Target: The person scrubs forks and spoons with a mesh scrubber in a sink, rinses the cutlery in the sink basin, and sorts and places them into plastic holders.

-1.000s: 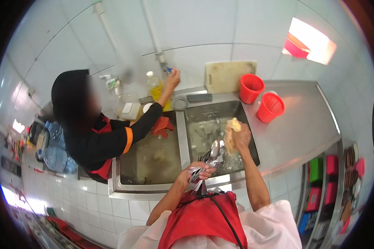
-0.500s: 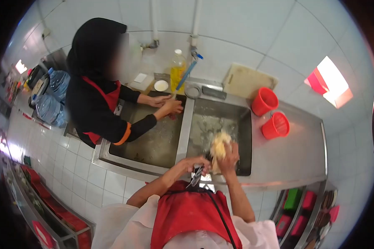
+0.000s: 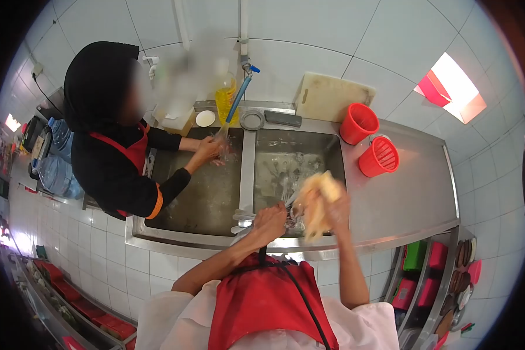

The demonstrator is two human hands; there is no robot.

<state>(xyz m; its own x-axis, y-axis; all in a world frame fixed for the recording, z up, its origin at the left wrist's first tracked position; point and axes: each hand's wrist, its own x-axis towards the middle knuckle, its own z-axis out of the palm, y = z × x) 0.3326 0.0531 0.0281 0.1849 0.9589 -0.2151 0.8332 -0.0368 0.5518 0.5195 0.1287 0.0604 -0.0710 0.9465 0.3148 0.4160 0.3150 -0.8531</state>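
Observation:
My left hand (image 3: 270, 223) is closed round a bunch of metal cutlery (image 3: 244, 218) at the front edge of the right sink basin (image 3: 300, 137). Spoon ends stick out to its left, and more pieces show on its right. My right hand (image 3: 337, 213), blurred by motion, grips a yellowish cloth (image 3: 316, 204) beside the cutlery, over the basin. Cloudy water and more cutlery lie in that basin.
At the left basin (image 3: 199, 216), a co-worker (image 3: 114, 163) holds both hands under a blue hose (image 3: 238, 100). Behind stand a bottle of yellow liquid (image 3: 226, 104) and a cutting board (image 3: 334, 99). Two red baskets (image 3: 359, 123) are on the right counter (image 3: 417, 175).
The cutlery bunch in my left hand has turned to point sideways, and the cloth has swung about beside it. The co-worker's hand has left the tap, and both their hands are now under the hose.

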